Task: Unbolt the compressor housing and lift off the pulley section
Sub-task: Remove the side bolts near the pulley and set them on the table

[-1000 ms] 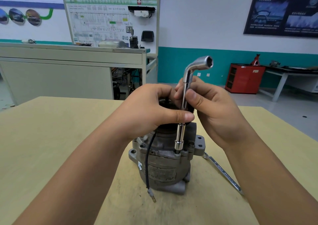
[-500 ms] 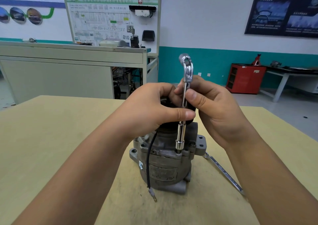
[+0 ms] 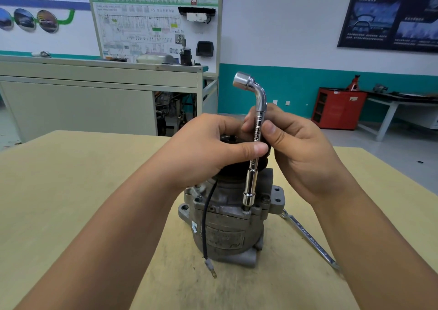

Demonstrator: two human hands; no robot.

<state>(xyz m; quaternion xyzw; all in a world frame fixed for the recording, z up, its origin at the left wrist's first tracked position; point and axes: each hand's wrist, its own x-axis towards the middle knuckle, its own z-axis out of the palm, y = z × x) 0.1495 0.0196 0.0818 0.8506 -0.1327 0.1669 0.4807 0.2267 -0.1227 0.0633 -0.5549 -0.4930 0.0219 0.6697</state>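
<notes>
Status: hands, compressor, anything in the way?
Left hand grips pulley section, thumb against socket wrench; right hand pinches its shaft. Socket on housing bolt, compressor upright, pulley not yet off. Spanner on table, clear.

Wooden table (image 3: 71, 191) — bears compressor (image 3: 225, 234), spanner (image 3: 310, 239).

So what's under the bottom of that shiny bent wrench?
The L-shaped socket wrench stands on a bolt in the compressor housing. Only a dark sliver shows; the socket covers the bolt head.

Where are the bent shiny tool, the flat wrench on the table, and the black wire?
bent shiny tool (image 3: 251, 184): head view, lower shaft above the bolt.
flat wrench (image 3: 308, 237): head view, middle of handle.
black wire (image 3: 206, 216): head view, hanging middle.
</notes>
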